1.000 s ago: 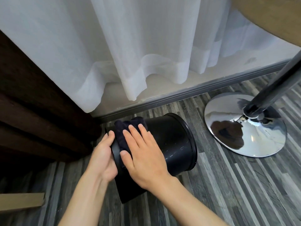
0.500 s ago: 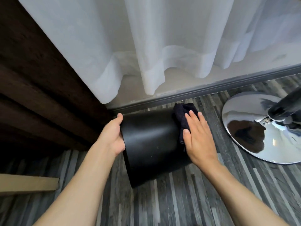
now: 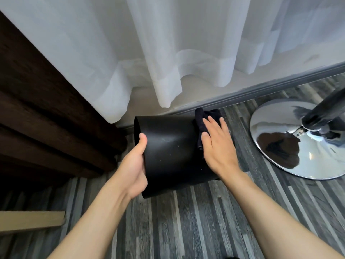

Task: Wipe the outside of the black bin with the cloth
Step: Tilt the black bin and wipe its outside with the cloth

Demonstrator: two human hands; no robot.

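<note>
At frame centre, the left hand [image 3: 135,166] grips the round black plastic bin [image 3: 171,146] lying sideways, while the flat, open-fingered right hand [image 3: 217,146] presses a dark cloth [image 3: 202,118] against its right side.

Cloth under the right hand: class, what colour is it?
Very dark, near black, like the bin; the cloth shows in the head view.

left hand [image 3: 135,165]: curled, gripping, thumb up | right hand [image 3: 218,146]: flat, fingers spread, pressing down
</note>
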